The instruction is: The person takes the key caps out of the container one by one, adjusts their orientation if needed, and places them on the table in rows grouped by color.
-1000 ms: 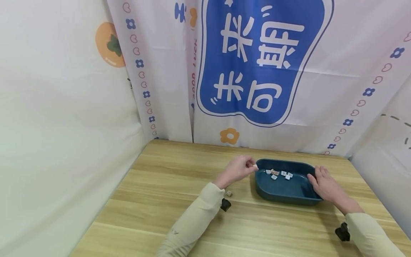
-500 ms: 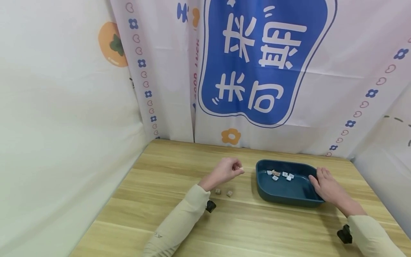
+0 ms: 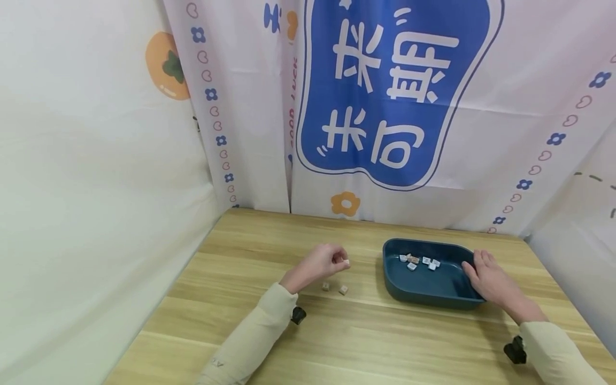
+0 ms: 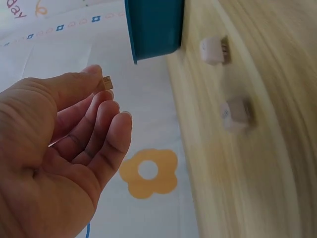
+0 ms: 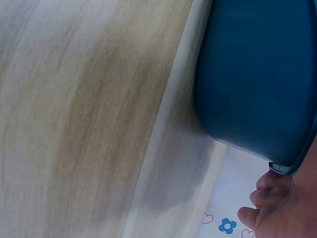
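My left hand is over the table, left of a dark teal tray. Between thumb and fingertips it pinches a small keycap. Two pale keycaps rest on the wood near that hand: one keycap below the wrist, another keycap to its right. Inside the tray lie several white keycaps and an orange-tinted one. My right hand rests on the tray's right rim, thumb inside and fingers over the outside. In the right wrist view, its fingers show at the rim's corner.
The wooden table meets a printed cloth hanging along its back. White cloth also hangs along the left side. Black wrist cameras sit under both sleeves.
My left hand has drawn back leftward from the tray's rim, still pinching a keycap, and come lower over the table. The right hand and tray stay in place.
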### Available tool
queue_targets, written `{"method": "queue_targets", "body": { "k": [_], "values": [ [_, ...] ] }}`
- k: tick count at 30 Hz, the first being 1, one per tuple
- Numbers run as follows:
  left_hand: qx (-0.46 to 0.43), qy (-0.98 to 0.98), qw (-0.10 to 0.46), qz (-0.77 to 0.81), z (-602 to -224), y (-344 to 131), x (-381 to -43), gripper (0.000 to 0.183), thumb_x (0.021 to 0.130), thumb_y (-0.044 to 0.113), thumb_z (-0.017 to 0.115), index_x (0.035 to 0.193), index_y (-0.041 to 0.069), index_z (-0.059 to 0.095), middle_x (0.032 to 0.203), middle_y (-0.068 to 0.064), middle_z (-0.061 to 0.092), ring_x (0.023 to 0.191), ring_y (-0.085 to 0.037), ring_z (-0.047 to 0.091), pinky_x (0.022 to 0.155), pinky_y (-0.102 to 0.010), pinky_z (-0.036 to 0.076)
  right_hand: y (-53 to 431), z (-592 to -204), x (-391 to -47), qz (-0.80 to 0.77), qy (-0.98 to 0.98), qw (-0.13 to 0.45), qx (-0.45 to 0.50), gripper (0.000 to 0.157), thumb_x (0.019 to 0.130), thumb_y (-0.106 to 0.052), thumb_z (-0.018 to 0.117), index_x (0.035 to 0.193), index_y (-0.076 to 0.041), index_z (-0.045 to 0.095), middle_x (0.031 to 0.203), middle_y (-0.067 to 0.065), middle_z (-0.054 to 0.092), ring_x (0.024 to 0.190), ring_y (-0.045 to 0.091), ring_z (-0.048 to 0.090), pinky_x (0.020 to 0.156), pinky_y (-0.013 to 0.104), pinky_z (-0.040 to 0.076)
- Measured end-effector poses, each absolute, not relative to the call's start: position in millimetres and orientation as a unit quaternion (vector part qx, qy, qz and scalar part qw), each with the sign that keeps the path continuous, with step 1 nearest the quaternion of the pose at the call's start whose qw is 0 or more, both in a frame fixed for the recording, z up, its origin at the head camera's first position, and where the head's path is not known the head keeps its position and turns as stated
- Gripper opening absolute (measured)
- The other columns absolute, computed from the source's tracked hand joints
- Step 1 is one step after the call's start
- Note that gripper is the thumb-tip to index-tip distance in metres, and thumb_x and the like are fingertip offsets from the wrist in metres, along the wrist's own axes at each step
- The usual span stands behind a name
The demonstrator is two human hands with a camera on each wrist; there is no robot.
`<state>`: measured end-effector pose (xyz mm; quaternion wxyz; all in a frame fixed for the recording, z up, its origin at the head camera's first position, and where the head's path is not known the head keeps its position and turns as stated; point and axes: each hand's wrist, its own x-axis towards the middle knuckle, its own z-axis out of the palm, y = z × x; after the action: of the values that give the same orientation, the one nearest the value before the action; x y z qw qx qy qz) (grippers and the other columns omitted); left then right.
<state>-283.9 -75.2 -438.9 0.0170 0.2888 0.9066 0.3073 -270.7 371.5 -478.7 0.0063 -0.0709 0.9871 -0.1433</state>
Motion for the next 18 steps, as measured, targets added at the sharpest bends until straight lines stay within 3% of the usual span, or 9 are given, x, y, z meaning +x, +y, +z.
{"method": "queue_targets", "body": {
  "k": [18],
  "values": [
    [0.286, 0.910, 0.046, 0.296, -464.9, -130.9, -283.4, 0.007, 0.091, 0.020, 0.070, 0.092, 0.014, 0.068, 0.080, 0.006, 0.065, 0.070, -0.003, 0.057, 0.063, -0.019, 0.049, 371.3, -477.9, -269.8, -0.152, 0.985, 0.000, -0.077, 0.078, 0.107, -0.043, 0.025, 0.143, 0.025, 0.012, 0.146, 0.051, 0.010, 0.138, 0.062, 0.011, 0.111, 0.069, 0.016]
  ]
}}
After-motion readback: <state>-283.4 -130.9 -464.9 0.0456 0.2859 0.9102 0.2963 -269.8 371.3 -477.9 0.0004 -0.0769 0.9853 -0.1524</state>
